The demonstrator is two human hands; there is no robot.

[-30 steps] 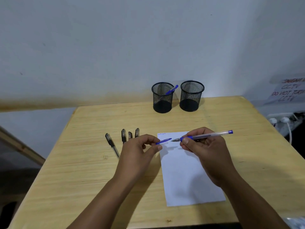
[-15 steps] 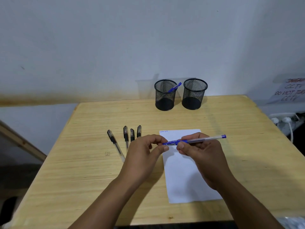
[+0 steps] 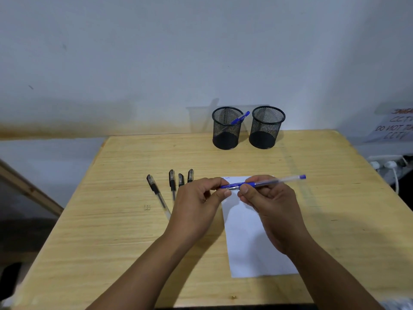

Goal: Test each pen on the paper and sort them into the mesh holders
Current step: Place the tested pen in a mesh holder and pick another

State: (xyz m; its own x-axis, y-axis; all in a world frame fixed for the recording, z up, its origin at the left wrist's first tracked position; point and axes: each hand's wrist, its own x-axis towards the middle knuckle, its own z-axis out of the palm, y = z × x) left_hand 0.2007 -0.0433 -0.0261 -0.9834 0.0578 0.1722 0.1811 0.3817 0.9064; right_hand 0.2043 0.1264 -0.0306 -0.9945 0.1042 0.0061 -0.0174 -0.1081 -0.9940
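With the cap nearly seated, the left hand (image 3: pixel 199 202) pinches it onto the blue pen (image 3: pixel 263 183) gripped by the right hand (image 3: pixel 268 198), over the paper (image 3: pixel 250 242). Guessing next: drop it in a mesh holder (image 3: pixel 226 128) beyond both hands.

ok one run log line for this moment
step: capping blue pen | left hand: pinches cap | right hand: holds barrel | left holder: one blue pen | four black pens waiting

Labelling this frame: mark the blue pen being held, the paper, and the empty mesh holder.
Blue pen (image 3: pixel 274 181), head view, clear barrel.
Paper (image 3: pixel 245 238), head view, bare middle.
Empty mesh holder (image 3: pixel 266 128), head view, front wall.
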